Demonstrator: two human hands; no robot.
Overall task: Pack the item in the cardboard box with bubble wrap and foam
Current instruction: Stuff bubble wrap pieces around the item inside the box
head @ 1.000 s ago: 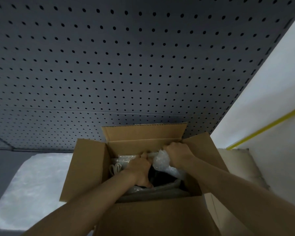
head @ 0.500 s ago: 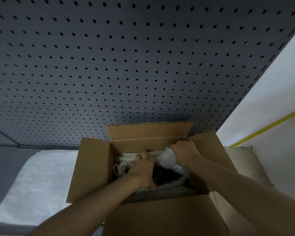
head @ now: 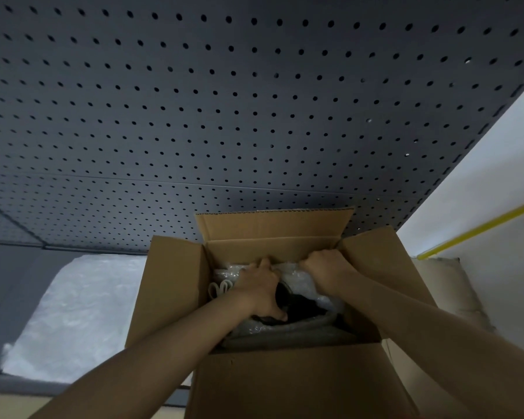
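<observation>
As before, both hands grip bubble wrap (head: 303,279) | left (head: 259,293) | right (head: 325,269) | box (head: 170,297) unmoved

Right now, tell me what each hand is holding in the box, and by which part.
Right hand grips the bubble wrap's far upper edge. Left hand presses on the dark item; a grip cannot be told.

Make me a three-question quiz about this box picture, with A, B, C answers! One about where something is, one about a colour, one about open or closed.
1. Where are both hands?
A. Inside the box
B. On the wall
C. Under the box

2. What colour is the stripe on the right?
A. Red
B. Yellow
C. Green

3. The box flaps are:
A. Taped shut
B. Open
C. Cut off

Answers:
A: the left hand and right hand reach into the cardboard box.
B: the stripe is yellow.
B: the flaps stand spread outward.
</observation>
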